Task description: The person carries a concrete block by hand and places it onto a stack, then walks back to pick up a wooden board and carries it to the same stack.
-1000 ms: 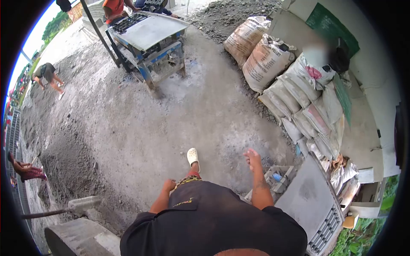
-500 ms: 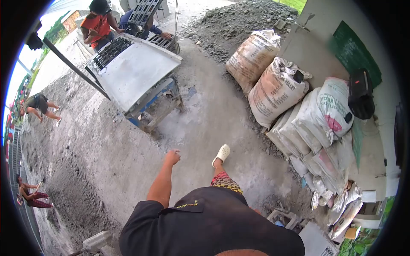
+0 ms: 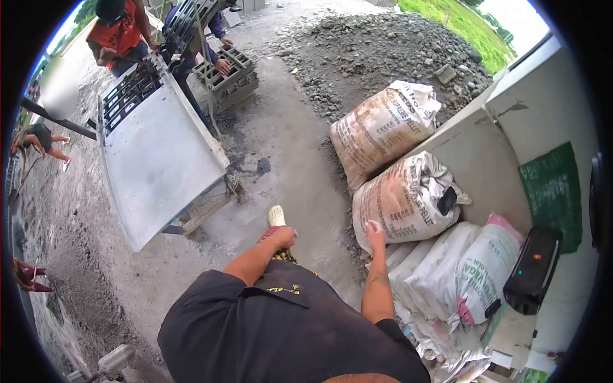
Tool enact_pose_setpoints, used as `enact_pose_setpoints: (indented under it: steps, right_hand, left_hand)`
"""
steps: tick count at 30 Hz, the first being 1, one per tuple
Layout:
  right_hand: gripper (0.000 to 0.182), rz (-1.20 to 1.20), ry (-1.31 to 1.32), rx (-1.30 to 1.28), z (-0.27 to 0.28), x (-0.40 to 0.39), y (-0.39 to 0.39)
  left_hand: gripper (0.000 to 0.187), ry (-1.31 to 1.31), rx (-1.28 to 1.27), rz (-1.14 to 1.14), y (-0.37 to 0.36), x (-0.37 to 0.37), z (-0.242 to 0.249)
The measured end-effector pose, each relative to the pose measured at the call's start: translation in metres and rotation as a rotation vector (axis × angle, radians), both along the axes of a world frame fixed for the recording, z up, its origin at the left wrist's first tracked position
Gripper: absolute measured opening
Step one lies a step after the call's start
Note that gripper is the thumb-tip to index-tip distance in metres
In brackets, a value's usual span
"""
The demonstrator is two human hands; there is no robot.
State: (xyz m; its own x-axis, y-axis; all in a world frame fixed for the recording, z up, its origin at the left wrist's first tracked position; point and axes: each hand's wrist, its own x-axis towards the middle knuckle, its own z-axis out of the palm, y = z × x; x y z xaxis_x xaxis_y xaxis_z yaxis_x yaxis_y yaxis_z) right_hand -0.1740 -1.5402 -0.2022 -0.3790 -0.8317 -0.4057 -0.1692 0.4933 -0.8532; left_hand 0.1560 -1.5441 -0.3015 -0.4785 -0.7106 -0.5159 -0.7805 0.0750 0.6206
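Note:
My left hand (image 3: 284, 238) hangs in front of my body above my shoe (image 3: 276, 216), its fingers curled in with nothing showing in them. On the other side, my right hand (image 3: 375, 233) is raised in front of a full, brown-stained pellet sack (image 3: 403, 196) and overlaps its lower edge in this view. Its fingers are loosely apart and no object shows in it. A small black object (image 3: 448, 201) lies on top of that sack. Another stained sack (image 3: 383, 127) stands just beyond it.
At left is a table with a pale metal sheet (image 3: 159, 169). Behind it, a person in red (image 3: 131, 35) and another person work beside hollow blocks (image 3: 233, 86). White sacks (image 3: 434, 274) and a black speaker (image 3: 535, 271) are at right; a gravel pile (image 3: 396, 51) lies ahead.
I have moved forward, so the table and sacks appear closer, and the view has turned right. My right hand has come into view by the sacks; my left has swung lower toward my body.

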Motion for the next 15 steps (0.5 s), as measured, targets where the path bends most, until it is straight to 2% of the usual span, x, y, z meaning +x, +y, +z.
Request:
enact_pose_setpoints:
  steps: [3, 4, 5, 6, 7, 8, 11, 13, 15]
  right_hand:
    - [0.030, 0.051, -0.033, -0.103, -0.011, 0.015, -0.095]
    - [0.029, 0.096, 0.114, -0.170, -0.014, 0.015, -0.107]
    - [0.028, 0.146, 0.263, -0.267, -0.012, 0.015, -0.139]
    - [0.028, 0.085, 0.075, -0.128, -0.025, 0.013, -0.158]
    - [0.028, 0.025, -0.100, 0.038, -0.048, 0.003, -0.152]
    - [0.025, 0.053, -0.121, 0.102, -0.063, -0.007, -0.150]
    - [0.026, -0.108, -0.199, 0.419, -0.088, -0.025, -0.127]
    - [0.026, -0.088, -0.218, 0.440, -0.089, -0.015, -0.172]
    - [0.026, -0.081, -0.234, 0.457, -0.089, -0.010, -0.220]
  left_hand:
    - [0.029, -0.092, 0.091, -0.084, -0.123, -0.007, 0.011]
    - [0.027, -0.127, 0.148, -0.135, -0.145, -0.011, 0.008]
    - [0.025, -0.174, -0.044, -0.313, -0.181, -0.007, 0.001]
    - [0.024, -0.219, -0.239, -0.485, -0.218, -0.003, -0.011]
    - [0.023, -0.185, -0.162, -0.285, -0.251, -0.003, -0.006]
    - [0.022, -0.147, -0.081, -0.079, -0.293, -0.005, 0.008]
    - [0.026, -0.128, -0.148, 0.048, -0.391, -0.004, 0.029]
    - [0.028, -0.154, -0.132, 0.059, -0.446, -0.008, 0.041]
    - [0.031, -0.018, -0.171, 0.195, -0.491, -0.009, 0.051]
